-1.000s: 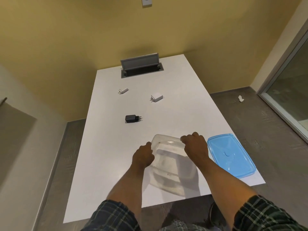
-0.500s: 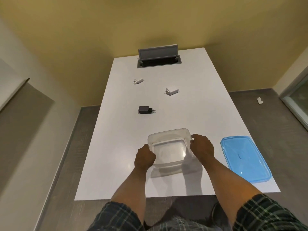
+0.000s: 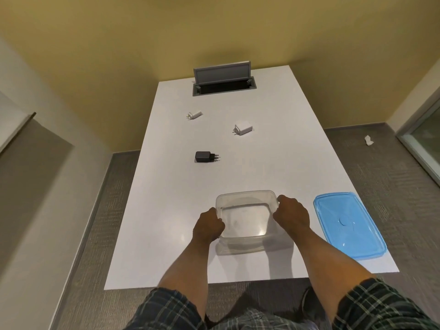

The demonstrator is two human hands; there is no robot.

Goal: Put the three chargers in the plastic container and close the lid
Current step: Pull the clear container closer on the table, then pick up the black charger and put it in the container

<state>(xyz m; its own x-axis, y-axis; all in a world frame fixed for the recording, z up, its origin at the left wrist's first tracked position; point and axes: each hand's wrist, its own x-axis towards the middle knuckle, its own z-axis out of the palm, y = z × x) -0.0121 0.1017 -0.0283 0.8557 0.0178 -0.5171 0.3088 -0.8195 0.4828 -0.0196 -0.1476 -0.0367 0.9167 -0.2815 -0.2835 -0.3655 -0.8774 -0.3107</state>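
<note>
A clear plastic container (image 3: 246, 216) sits open and upright on the white table (image 3: 166, 210) near its front edge. My left hand (image 3: 208, 226) grips its left rim and my right hand (image 3: 291, 216) grips its right rim. Nothing lies inside it. Its blue lid (image 3: 347, 223) lies flat on the table to the right. Further back rest a black charger (image 3: 204, 156), a large white charger (image 3: 242, 128) and a small white charger (image 3: 194, 114), each apart from the others.
An open grey cable box (image 3: 223, 78) with its flap raised is set into the table's far end, against a yellow wall. A scrap of white paper (image 3: 368, 140) lies on the floor at the right, near a glass door.
The container was tilted and held above the table; now it rests level on the table between both hands. The camera view has shifted, so the table appears more centred.
</note>
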